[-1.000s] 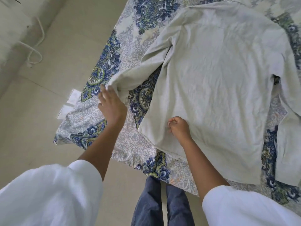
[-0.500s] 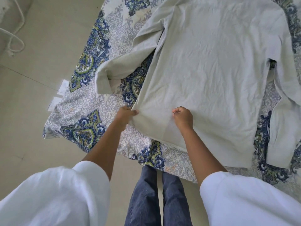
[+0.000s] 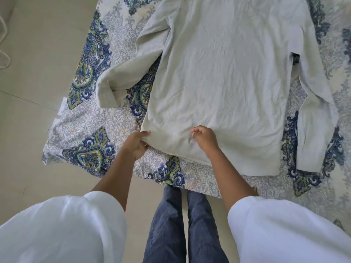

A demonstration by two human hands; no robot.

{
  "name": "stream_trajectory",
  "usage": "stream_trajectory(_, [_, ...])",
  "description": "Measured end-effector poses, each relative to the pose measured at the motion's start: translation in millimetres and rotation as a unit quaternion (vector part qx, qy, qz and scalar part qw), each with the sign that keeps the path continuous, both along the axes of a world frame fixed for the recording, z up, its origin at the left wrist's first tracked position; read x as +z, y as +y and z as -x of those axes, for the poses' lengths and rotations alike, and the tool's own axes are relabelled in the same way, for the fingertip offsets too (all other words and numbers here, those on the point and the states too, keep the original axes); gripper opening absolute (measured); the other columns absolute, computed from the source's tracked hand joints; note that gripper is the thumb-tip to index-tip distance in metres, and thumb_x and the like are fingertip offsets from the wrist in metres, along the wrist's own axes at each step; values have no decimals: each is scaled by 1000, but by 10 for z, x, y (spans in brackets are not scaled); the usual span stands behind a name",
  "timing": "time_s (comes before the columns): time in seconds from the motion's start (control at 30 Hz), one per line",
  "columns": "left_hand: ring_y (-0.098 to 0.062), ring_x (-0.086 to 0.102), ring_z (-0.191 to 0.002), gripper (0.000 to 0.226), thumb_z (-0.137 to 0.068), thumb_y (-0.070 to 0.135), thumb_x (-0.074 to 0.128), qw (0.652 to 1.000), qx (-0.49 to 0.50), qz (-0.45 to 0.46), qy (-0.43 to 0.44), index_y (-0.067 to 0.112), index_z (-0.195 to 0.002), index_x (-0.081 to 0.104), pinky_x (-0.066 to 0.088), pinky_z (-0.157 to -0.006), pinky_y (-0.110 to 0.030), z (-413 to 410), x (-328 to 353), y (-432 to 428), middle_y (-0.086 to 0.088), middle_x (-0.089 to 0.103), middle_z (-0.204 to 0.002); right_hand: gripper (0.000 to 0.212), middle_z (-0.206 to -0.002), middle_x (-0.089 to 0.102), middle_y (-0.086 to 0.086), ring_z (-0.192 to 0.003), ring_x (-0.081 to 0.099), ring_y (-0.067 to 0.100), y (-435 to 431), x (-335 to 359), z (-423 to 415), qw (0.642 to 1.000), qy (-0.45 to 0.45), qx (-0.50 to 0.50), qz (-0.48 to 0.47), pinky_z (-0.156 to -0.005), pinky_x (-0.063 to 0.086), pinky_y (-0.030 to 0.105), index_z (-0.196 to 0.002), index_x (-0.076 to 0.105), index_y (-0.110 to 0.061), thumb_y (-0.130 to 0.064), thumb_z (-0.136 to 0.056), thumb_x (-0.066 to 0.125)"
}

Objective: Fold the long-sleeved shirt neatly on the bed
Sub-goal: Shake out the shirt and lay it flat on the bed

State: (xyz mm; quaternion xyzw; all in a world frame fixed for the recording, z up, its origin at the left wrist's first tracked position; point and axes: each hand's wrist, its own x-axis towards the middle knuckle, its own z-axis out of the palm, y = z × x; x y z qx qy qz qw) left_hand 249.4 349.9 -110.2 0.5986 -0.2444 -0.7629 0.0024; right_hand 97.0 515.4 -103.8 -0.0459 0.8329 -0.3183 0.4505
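A pale grey-green long-sleeved shirt (image 3: 224,69) lies spread flat on the patterned bed sheet (image 3: 85,130), hem towards me. Its left sleeve (image 3: 125,76) bends outward with the cuff doubled over. Its right sleeve (image 3: 315,130) runs down beside the body. My left hand (image 3: 135,144) grips the hem's near left corner, thumb on top of the cloth. My right hand (image 3: 205,138) pinches the fabric a little above the hem, fingers curled.
The bed's near edge runs just past my jeans-clad legs (image 3: 182,224). Beige floor tiles (image 3: 34,92) lie to the left, with a white cord (image 3: 3,44) at the far left edge.
My left hand left the left sleeve's cuff and came over to the hem's left corner, where it now grips. My right hand stayed on the fabric near the hem.
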Motion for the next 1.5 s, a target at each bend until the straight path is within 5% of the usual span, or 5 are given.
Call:
stream_trajectory(0.27, [-26, 57, -90, 18, -86, -8, 44, 993, 87, -62, 58, 6, -95, 51, 48, -86, -39, 40, -20, 665, -12, 60, -99, 23, -65, 55, 11, -52, 49, 18, 804, -1, -330, 907, -196, -364, -81, -50, 32, 22, -75, 53, -5, -15, -93, 42])
stream_trajectory(0.6, [-18, 52, -59, 22, -83, -16, 41, 1000, 28, 2, -12, 3, -77, 48, 51, -61, -28, 245, -164, 1273, -8, 51, -66, 31, -89, 63, 15, -95, 66, 29, 1276, -158, -536, 765, -240, -597, 33, -76, 56, 32, -119, 50, 5, 2, -96, 30])
stream_trajectory(0.73, [-21, 57, -73, 13, -91, -7, 47, 998, 46, -34, 19, 3, -84, 53, 49, -68, -29, 315, -161, 1493, -10, 58, -81, 25, -50, 63, 2, -42, 60, 8, 1324, -215, -574, 713, -253, -634, 161, -37, 41, 13, -81, 53, -12, 5, -93, 40])
stream_trajectory(1.03, [-19, 67, -70, 22, -89, -13, 37, 994, 34, -70, 71, 1, -85, 54, 55, -78, -31, 252, -300, 1824, -10, 64, -75, 21, -54, 62, 1, -50, 62, 11, 1404, -284, -686, 664, -309, -580, 357, -55, 55, 24, -75, 53, -12, 8, -82, 50])
stream_trajectory(1.5, [-10, 69, -61, 15, -90, -2, 48, 995, -78, -54, 18, 5, -84, 59, 52, -65, -21, 249, -202, 1834, -4, 72, -66, 11, -54, 68, 0, -51, 63, 8, 1289, -231, -649, 829, -241, -471, 182, -52, 52, 20, -80, 61, -5, 3, -86, 57])
